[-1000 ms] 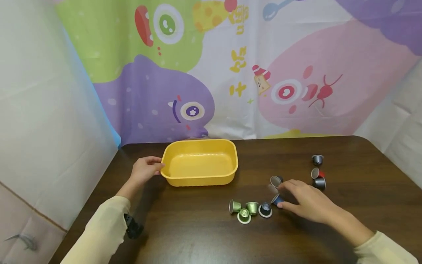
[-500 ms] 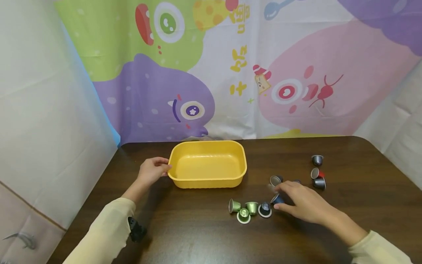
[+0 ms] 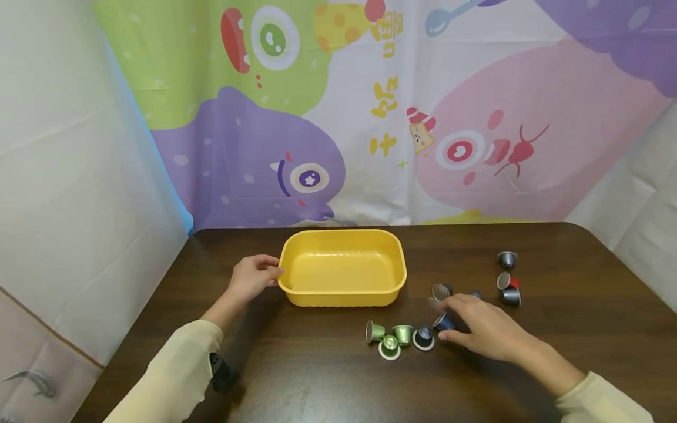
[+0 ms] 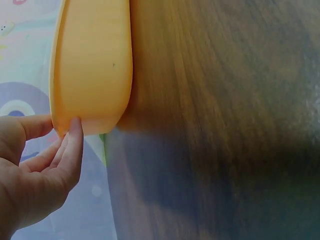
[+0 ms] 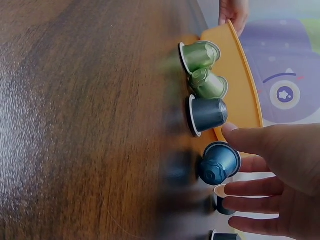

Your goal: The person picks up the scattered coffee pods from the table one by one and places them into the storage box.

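In the head view a yellow plastic basin (image 3: 342, 298) stands left of centre on the table. My left hand (image 3: 254, 277) pinches its left rim, thumb and fingers on either side of the wall, as the left wrist view shows. My right hand (image 3: 483, 326) hovers over a loose group of coffee capsules, its thumb and fingers apart with nothing between them. Closest to it lies a blue coffee capsule (image 5: 220, 162), tipped on its side. A dark navy capsule (image 3: 424, 337) stands rim-down to its left. Behind, a grey capsule (image 3: 441, 292) is tipped over, near my fingertips.
Several green capsules, one of them a green capsule (image 3: 389, 345) standing rim-down, cluster left of the navy one. Further right are a red capsule (image 3: 508, 281), a dark capsule (image 3: 510, 296) and a grey-purple capsule (image 3: 507, 259). A cartoon-print cloth (image 3: 381, 194) hangs behind the table.
My left hand has drawn the basin to the right, closer to the capsules. My right hand has shifted only slightly left over its group, and the capsules lie nearly as before.
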Demonstrator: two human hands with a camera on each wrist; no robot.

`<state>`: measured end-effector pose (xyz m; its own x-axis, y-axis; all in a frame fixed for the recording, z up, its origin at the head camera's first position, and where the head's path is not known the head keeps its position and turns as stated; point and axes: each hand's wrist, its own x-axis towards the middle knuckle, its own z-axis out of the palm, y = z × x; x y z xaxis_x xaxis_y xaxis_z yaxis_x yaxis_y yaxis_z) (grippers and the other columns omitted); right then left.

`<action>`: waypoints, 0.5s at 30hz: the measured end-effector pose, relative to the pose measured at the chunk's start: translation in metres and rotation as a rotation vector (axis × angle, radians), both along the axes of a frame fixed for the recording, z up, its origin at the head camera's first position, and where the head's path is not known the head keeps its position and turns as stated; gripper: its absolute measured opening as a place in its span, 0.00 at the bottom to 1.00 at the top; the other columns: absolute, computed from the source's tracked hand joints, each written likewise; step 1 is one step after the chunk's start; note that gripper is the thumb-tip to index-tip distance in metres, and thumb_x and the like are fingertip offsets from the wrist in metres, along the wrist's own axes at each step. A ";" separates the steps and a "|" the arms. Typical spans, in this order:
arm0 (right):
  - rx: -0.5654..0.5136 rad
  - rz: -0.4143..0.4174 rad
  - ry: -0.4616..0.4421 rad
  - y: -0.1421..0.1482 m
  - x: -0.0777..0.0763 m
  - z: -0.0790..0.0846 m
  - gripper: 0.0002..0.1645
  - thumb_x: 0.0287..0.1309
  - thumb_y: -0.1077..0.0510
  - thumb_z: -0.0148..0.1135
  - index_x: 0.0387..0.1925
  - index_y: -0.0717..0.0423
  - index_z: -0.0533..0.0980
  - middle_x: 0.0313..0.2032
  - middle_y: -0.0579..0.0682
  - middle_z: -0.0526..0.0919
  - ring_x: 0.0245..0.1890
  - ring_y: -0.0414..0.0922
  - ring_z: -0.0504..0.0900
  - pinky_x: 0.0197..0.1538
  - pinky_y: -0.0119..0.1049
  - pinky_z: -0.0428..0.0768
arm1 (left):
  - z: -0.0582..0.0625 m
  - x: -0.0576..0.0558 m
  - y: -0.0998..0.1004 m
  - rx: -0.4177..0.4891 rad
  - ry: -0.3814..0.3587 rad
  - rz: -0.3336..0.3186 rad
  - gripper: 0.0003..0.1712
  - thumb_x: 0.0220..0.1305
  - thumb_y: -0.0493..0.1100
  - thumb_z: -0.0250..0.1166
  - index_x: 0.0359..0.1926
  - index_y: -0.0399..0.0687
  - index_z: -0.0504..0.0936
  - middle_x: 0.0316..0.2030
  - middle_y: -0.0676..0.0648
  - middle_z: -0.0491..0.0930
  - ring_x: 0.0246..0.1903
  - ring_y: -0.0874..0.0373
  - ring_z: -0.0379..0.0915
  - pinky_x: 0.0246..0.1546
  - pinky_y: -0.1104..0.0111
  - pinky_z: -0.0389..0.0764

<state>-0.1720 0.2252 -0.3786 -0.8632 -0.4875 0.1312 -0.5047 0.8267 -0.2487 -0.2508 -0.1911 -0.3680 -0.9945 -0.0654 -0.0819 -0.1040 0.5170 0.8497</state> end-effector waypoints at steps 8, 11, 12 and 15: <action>0.010 0.005 0.006 -0.002 0.000 -0.001 0.25 0.52 0.46 0.70 0.48 0.55 0.77 0.44 0.47 0.82 0.46 0.45 0.81 0.45 0.44 0.82 | -0.001 0.004 0.007 0.031 0.021 -0.016 0.18 0.61 0.37 0.65 0.48 0.28 0.79 0.42 0.32 0.82 0.27 0.64 0.81 0.40 0.62 0.86; 0.010 0.003 0.000 -0.003 0.000 -0.001 0.25 0.52 0.46 0.70 0.48 0.55 0.77 0.45 0.48 0.82 0.47 0.46 0.82 0.46 0.45 0.82 | -0.002 0.004 0.010 0.034 0.024 -0.021 0.17 0.60 0.37 0.65 0.47 0.28 0.79 0.42 0.32 0.83 0.27 0.64 0.81 0.39 0.62 0.86; 0.010 0.002 -0.001 -0.003 0.000 -0.002 0.25 0.52 0.46 0.70 0.48 0.54 0.77 0.45 0.48 0.82 0.47 0.46 0.82 0.46 0.45 0.82 | -0.002 0.005 0.011 0.036 0.026 -0.023 0.17 0.60 0.37 0.65 0.47 0.28 0.79 0.42 0.32 0.83 0.26 0.64 0.81 0.39 0.62 0.86; 0.013 0.002 0.007 -0.004 0.000 -0.004 0.24 0.51 0.46 0.70 0.47 0.53 0.77 0.45 0.46 0.82 0.47 0.45 0.82 0.46 0.43 0.82 | -0.003 0.006 0.014 0.035 0.033 -0.033 0.16 0.60 0.36 0.65 0.47 0.28 0.79 0.41 0.32 0.83 0.26 0.64 0.81 0.39 0.62 0.86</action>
<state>-0.1720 0.2212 -0.3826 -0.8614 -0.4908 0.1310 -0.5079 0.8287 -0.2350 -0.2450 -0.1768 -0.3708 -0.9982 -0.0304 -0.0508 -0.0592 0.4893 0.8701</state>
